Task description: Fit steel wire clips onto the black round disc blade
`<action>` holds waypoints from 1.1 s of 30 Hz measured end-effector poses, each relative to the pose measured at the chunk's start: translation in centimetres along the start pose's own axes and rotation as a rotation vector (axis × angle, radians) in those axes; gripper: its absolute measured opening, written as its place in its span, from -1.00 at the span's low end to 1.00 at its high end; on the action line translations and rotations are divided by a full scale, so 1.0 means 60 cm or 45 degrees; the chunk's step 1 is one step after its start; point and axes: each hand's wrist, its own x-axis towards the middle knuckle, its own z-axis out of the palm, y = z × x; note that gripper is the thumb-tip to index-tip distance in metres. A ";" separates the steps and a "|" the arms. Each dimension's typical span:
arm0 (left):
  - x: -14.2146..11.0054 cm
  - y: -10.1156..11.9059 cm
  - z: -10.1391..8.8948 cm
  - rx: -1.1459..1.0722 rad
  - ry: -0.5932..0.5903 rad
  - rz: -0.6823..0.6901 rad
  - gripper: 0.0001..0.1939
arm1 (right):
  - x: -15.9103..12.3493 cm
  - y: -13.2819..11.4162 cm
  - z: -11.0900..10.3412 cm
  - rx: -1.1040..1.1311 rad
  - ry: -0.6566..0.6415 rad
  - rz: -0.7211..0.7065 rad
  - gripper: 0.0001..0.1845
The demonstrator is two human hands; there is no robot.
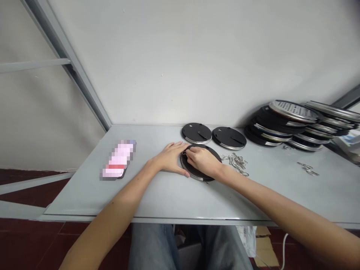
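While left hand lies flat, fingers spread, bracing black disc on desk against sliding, right hand pinches small metal ring at disc rim; loose clips just beside for reach.

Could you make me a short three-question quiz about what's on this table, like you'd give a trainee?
1. True or false: both hands touch the same black disc.
2. How many black discs lie flat and single just behind that one, near the wall? A) one B) two C) four
3. Fill in: the loose metal clips lie beside the ______ hand.

Key:
1. True. The left hand rests at its edge and the right hand lies on top.
2. B. Two discs sit there; the disc stack is further right.
3. Right.
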 end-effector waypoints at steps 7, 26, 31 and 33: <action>0.002 0.000 0.004 0.007 0.041 0.022 0.17 | -0.016 0.013 0.011 0.466 0.278 0.008 -0.73; 0.008 0.041 0.018 -1.234 0.275 -0.036 0.05 | -0.033 0.051 -0.005 1.535 0.676 0.512 -0.65; 0.015 0.070 0.023 -0.787 0.636 -0.020 -0.19 | -0.022 0.053 -0.006 2.017 0.786 0.443 -0.71; 0.017 0.078 0.020 -0.635 0.690 -0.002 -0.17 | -0.016 0.047 -0.006 2.132 0.783 0.423 -0.73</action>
